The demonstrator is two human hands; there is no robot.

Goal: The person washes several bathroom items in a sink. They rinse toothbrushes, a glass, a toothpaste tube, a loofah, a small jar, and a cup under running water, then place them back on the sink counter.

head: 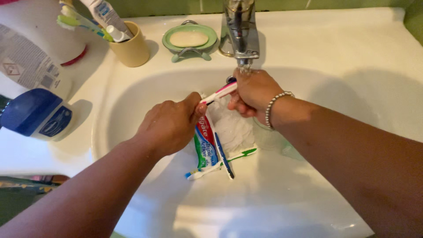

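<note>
Two bare hands work over a white sink (308, 194) under a metal tap (240, 31) at the top centre. The left hand (169, 125) pinches one end of a pink and white toothbrush (219, 93), and the right hand (252, 93), fingers curled, grasps the other end beneath the spout. Below them in the basin lie a toothpaste tube (205, 143) and two more toothbrushes (224, 161). A soap dish (189, 39) and a cream cup (131, 46) sit at the upper left

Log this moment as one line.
both hands hold pink toothbrush under tap | toothpaste tube, toothbrushes in sink
</note>
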